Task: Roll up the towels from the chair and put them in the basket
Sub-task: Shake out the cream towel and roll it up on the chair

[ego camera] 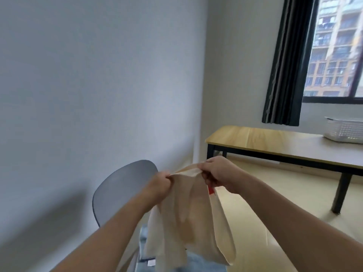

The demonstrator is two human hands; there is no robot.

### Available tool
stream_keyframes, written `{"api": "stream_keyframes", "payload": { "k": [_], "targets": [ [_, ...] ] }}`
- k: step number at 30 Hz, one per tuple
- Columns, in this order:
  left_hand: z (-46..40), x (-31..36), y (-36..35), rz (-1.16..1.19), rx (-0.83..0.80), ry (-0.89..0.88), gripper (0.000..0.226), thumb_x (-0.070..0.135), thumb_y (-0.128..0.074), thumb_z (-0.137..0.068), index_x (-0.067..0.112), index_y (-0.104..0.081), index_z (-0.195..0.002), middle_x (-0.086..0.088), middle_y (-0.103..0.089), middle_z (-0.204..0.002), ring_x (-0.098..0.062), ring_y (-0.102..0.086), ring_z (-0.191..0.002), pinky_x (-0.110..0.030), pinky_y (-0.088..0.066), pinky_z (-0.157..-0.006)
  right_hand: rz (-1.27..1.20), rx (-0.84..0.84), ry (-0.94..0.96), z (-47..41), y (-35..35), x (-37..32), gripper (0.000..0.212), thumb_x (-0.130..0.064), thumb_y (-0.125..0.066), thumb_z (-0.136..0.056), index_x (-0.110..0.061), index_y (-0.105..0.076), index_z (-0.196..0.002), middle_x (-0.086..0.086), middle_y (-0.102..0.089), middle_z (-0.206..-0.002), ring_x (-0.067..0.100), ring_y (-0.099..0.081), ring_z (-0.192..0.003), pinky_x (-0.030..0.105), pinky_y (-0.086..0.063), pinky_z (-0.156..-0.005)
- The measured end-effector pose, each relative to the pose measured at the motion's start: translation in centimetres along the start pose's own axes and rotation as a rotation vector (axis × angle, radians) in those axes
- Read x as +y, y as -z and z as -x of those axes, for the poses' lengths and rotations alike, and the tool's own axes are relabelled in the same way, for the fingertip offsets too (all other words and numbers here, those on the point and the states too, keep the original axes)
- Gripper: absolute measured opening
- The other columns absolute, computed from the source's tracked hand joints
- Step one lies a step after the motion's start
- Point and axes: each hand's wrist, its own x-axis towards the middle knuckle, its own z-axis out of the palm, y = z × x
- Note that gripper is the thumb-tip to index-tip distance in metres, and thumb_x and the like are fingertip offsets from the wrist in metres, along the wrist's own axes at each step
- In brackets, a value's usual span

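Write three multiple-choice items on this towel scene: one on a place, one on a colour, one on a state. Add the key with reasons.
1. Where does the white plastic lattice basket stand?
A. on the wooden-topped table
B. on the floor
C. on the grey chair

2. What colour is the held cloth towel?
A. dark green
B. cream
C. black

3. How is the towel held?
A. by one hand only
B. rolled tight
C. by its top edge in both hands, hanging loose

Key: 1 A, the basket sits on the tabletop's right end. 2 B, the fabric is pale cream. 3 C, the left hand and right hand pinch the upper edge, and the cloth drapes down.
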Motion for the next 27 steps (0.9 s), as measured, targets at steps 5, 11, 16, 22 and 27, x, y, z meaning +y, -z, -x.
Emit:
{"api": "stream_keyframes", "payload": {
  "k": [5, 11, 16, 22, 27],
  "targets": [
    [-1.4, 8.8, 5.2, -0.103, -0.083, -0.121, 0.040, 0.021, -0.041, -0.096, 0.019, -0.033, -0.057, 0.003, -0.035, -0.059, -0.013, -0.029, -0.054, -0.026, -0.026, -0.052, 0.262, 0.129, 0.279, 1.1, 3.9, -5.1, 0.025, -0.028, -0.056, -0.096, -0.010, -0.069, -0.084, -0.005, -0.059, -0.066, 0.010, -0.051, -0.063, 0.024, -0.043, -0.064],
    [-0.7, 14.6, 7.4, -0.340, -0.177, -0.205, 0.046, 0.040, -0.039, -0.099, 0.018, -0.042, -0.059, 0.005, -0.044, -0.062, -0.010, -0.038, -0.054, -0.024, -0.032, -0.055, 0.189, 0.063, 0.356, 3.4, 7.4, -7.3, 0.010, -0.012, -0.053, -0.096, -0.011, -0.059, -0.103, 0.005, -0.060, -0.071, 0.015, -0.049, -0.060, 0.028, -0.042, -0.060],
    [0.3, 16.8, 8.2, -0.396, -0.205, -0.256, 0.046, 0.036, -0.042, -0.100, 0.021, -0.042, -0.056, 0.007, -0.042, -0.056, -0.007, -0.037, -0.048, -0.022, -0.030, -0.051, 0.182, 0.056, 0.342, 5.1, 8.1, -8.9, 0.025, 0.003, -0.040, -0.092, -0.008, -0.061, -0.085, 0.005, -0.056, -0.066, 0.012, -0.048, -0.056, 0.026, -0.043, -0.059],
    [0.3, 16.9, 8.4, -0.375, -0.193, -0.248, 0.047, 0.041, -0.044, -0.098, 0.020, -0.040, -0.056, 0.006, -0.042, -0.057, -0.013, -0.036, -0.054, -0.026, -0.032, -0.057, 0.265, -0.010, 0.398, 7.4, 8.6, -10.1, 0.057, -0.058, -0.061, -0.083, -0.004, -0.068, -0.100, 0.005, -0.066, -0.085, 0.017, -0.056, -0.075, 0.028, -0.045, -0.071],
    [0.6, 17.2, 8.4, -0.354, -0.157, -0.273, 0.045, 0.043, -0.042, -0.099, 0.018, -0.039, -0.062, 0.004, -0.040, -0.061, -0.013, -0.034, -0.053, -0.026, -0.029, -0.054, 0.501, 0.204, 0.600, 7.5, 8.6, -10.3, 0.013, -0.030, -0.072, -0.084, -0.017, -0.071, -0.087, -0.011, -0.061, -0.070, 0.003, -0.054, -0.066, 0.020, -0.044, -0.068]
  ]
}}
